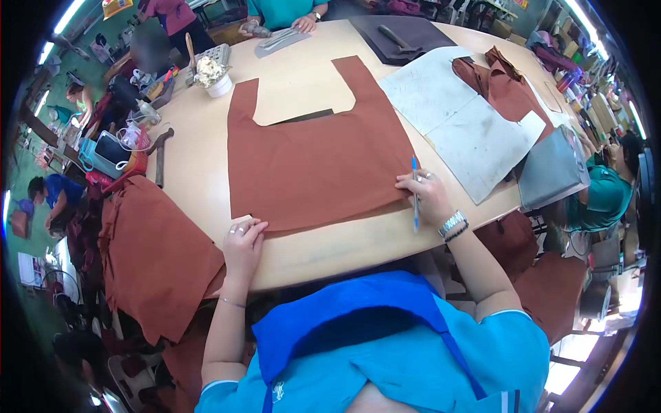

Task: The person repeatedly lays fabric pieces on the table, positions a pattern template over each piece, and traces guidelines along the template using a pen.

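A brown fabric piece (323, 165) with two upright straps and a square cut-out between them lies spread on the table. My left hand (244, 239) pinches its near left corner. At its near right corner, my right hand (428, 196) grips the edge between thumb and finger. That same hand also holds a blue pen (415, 213), upright between the fingers. A dark flat strip (303, 117) shows at the cut-out, partly covered by the fabric. Along the near edge, a second brown layer peeks out beneath.
Brown fabric (155, 261) hangs over the table's left edge, near a hammer (162, 157). A white pattern sheet (468, 124) lies at right, under more brown cloth (502, 89). Another hammer (399, 38) rests on dark material. A white pot (219, 82) stands far left. Co-workers sit around.
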`<move>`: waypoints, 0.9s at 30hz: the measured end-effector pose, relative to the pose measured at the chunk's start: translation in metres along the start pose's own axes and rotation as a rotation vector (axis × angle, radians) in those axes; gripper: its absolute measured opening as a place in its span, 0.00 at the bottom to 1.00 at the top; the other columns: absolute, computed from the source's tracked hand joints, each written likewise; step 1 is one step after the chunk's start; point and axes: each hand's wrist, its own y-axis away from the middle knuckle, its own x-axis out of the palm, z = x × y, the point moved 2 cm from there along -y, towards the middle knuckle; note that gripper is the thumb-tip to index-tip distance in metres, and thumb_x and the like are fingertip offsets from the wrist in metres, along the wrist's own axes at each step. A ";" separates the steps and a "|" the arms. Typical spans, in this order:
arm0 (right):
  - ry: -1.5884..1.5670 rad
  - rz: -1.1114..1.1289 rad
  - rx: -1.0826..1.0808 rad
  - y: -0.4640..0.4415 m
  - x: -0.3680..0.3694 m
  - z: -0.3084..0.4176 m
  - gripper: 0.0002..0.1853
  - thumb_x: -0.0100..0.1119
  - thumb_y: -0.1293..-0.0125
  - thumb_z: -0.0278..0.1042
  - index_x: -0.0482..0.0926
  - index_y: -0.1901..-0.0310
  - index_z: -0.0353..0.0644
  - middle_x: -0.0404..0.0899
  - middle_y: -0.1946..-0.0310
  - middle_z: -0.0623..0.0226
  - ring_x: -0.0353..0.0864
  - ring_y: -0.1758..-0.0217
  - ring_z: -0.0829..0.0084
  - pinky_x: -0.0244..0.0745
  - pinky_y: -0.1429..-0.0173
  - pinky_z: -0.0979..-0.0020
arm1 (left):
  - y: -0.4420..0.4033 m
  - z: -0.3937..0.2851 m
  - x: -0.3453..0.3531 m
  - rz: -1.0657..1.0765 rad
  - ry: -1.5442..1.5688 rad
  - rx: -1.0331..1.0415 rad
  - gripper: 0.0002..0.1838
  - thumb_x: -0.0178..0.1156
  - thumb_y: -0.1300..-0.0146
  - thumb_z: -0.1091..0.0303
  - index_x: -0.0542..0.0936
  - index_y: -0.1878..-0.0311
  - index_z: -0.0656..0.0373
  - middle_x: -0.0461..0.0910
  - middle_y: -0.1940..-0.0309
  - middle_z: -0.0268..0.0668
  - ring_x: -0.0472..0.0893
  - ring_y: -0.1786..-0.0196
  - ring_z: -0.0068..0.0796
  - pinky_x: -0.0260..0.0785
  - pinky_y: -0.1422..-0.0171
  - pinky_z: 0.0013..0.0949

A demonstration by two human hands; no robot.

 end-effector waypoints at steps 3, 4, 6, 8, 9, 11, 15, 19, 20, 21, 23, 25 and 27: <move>0.008 0.004 0.037 0.031 -0.005 0.012 0.15 0.66 0.51 0.23 0.83 0.60 0.48 0.86 0.55 0.69 0.81 0.48 0.62 0.72 0.43 0.59 | 0.022 -0.016 -0.013 0.018 -0.008 -0.011 0.11 0.67 0.48 0.72 0.86 0.60 0.51 0.82 0.62 0.32 0.80 0.58 0.36 0.73 0.55 0.39; 0.002 0.017 0.051 0.037 -0.007 0.014 0.15 0.66 0.52 0.24 0.84 0.60 0.49 0.86 0.55 0.71 0.81 0.48 0.62 0.70 0.42 0.59 | 0.028 -0.018 -0.015 0.025 -0.021 -0.003 0.11 0.68 0.48 0.72 0.86 0.60 0.49 0.82 0.63 0.30 0.80 0.59 0.34 0.72 0.57 0.38; 0.022 0.084 0.048 0.046 -0.019 0.022 0.14 0.68 0.51 0.26 0.84 0.60 0.49 0.86 0.56 0.70 0.81 0.48 0.61 0.72 0.45 0.58 | 0.037 -0.027 -0.020 0.047 -0.005 0.018 0.11 0.68 0.48 0.72 0.86 0.60 0.49 0.82 0.63 0.29 0.79 0.60 0.33 0.71 0.58 0.37; 0.013 0.073 0.100 0.050 -0.038 0.024 0.13 0.69 0.49 0.29 0.84 0.59 0.46 0.86 0.57 0.67 0.81 0.49 0.61 0.73 0.46 0.59 | 0.043 -0.037 -0.025 0.054 0.013 0.050 0.12 0.68 0.49 0.73 0.86 0.60 0.49 0.82 0.65 0.29 0.79 0.62 0.33 0.69 0.59 0.37; -0.003 0.029 0.155 0.049 -0.050 0.021 0.14 0.71 0.48 0.31 0.84 0.58 0.44 0.86 0.58 0.65 0.81 0.50 0.61 0.74 0.45 0.60 | 0.046 -0.041 -0.027 0.059 0.041 0.045 0.12 0.68 0.49 0.73 0.85 0.60 0.50 0.82 0.65 0.29 0.79 0.62 0.33 0.68 0.58 0.38; 0.024 -0.087 0.418 0.067 -0.068 -0.011 0.17 0.70 0.41 0.35 0.81 0.53 0.36 0.84 0.55 0.57 0.79 0.46 0.61 0.74 0.42 0.61 | 0.054 -0.048 -0.028 0.070 0.108 0.047 0.12 0.68 0.49 0.74 0.85 0.60 0.50 0.82 0.66 0.29 0.79 0.63 0.32 0.68 0.56 0.39; 0.096 -0.661 0.685 0.088 -0.093 -0.099 0.34 0.70 0.38 0.34 0.65 0.36 0.29 0.71 0.42 0.57 0.72 0.43 0.66 0.72 0.41 0.70 | 0.060 -0.054 -0.029 0.087 0.084 0.036 0.15 0.71 0.49 0.62 0.84 0.58 0.53 0.80 0.56 0.36 0.78 0.50 0.39 0.65 0.42 0.45; -0.537 -0.955 1.068 0.090 -0.096 -0.127 0.43 0.70 0.37 0.39 0.54 0.28 0.33 0.73 0.43 0.59 0.72 0.41 0.68 0.71 0.42 0.73 | 0.066 -0.045 -0.029 0.128 0.025 0.006 0.23 0.58 0.36 0.44 0.83 0.51 0.53 0.77 0.46 0.40 0.73 0.40 0.44 0.60 0.35 0.50; -0.663 -1.013 1.137 0.092 -0.096 -0.131 0.41 0.71 0.38 0.39 0.57 0.30 0.33 0.74 0.44 0.60 0.74 0.43 0.69 0.72 0.45 0.73 | 0.068 -0.043 -0.028 0.138 0.019 -0.022 0.24 0.56 0.35 0.43 0.83 0.51 0.53 0.77 0.46 0.40 0.73 0.39 0.45 0.59 0.34 0.51; -0.792 -1.067 1.205 0.085 -0.099 -0.124 0.39 0.71 0.38 0.39 0.60 0.31 0.34 0.76 0.46 0.61 0.76 0.45 0.70 0.74 0.48 0.73 | 0.071 -0.040 -0.025 0.148 0.011 -0.052 0.25 0.55 0.34 0.42 0.82 0.50 0.53 0.77 0.45 0.40 0.73 0.38 0.45 0.58 0.34 0.51; -1.021 -1.048 1.149 0.074 -0.105 -0.123 0.32 0.72 0.39 0.38 0.67 0.38 0.36 0.77 0.50 0.65 0.77 0.54 0.73 0.72 0.56 0.74 | 0.073 -0.039 -0.022 0.152 0.025 -0.094 0.25 0.53 0.33 0.42 0.82 0.49 0.53 0.77 0.44 0.39 0.72 0.37 0.44 0.57 0.32 0.52; -1.004 -0.904 1.142 0.064 -0.115 -0.129 0.25 0.72 0.39 0.37 0.73 0.45 0.38 0.79 0.53 0.67 0.77 0.59 0.74 0.72 0.62 0.75 | 0.073 -0.038 -0.022 0.147 0.069 -0.111 0.24 0.54 0.33 0.43 0.82 0.49 0.52 0.77 0.43 0.39 0.72 0.36 0.44 0.56 0.31 0.53; -0.739 -0.644 1.165 0.046 -0.129 -0.143 0.17 0.70 0.38 0.35 0.77 0.52 0.41 0.80 0.57 0.69 0.78 0.61 0.75 0.72 0.64 0.75 | 0.074 -0.037 -0.021 0.143 0.068 -0.113 0.23 0.54 0.33 0.44 0.82 0.48 0.52 0.77 0.43 0.38 0.72 0.36 0.43 0.55 0.31 0.54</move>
